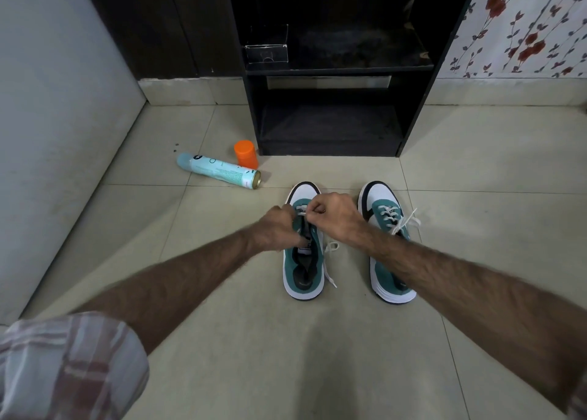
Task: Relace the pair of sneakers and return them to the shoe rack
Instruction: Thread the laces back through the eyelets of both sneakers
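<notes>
Both of my hands are down over the left sneaker [304,254], which stands on the tiled floor [476,171] with its white toe pointing toward the black shoe rack [330,114]. My left hand [279,229] is curled against the left side of the shoe's tongue opening, fingers tucked in by the eyelets; I cannot tell exactly what they hold there. My right hand [333,219] is clenched above the upper eyelets and pinches the white lace [301,210] near the toe end of the lacing. The loose end of that lace trails off the right side of the shoe onto the floor. The right sneaker [386,216] stands just beside it, apart, parallel, already laced with a bow tied on top; my right forearm crosses over its heel. Toward the left wall, a pale blue spray can [219,171] lies on its side on the floor, and an orange cap [246,154] stands next to it by the rack's front left corner. A clear small box [266,51] sits on the rack's upper shelf.
</notes>
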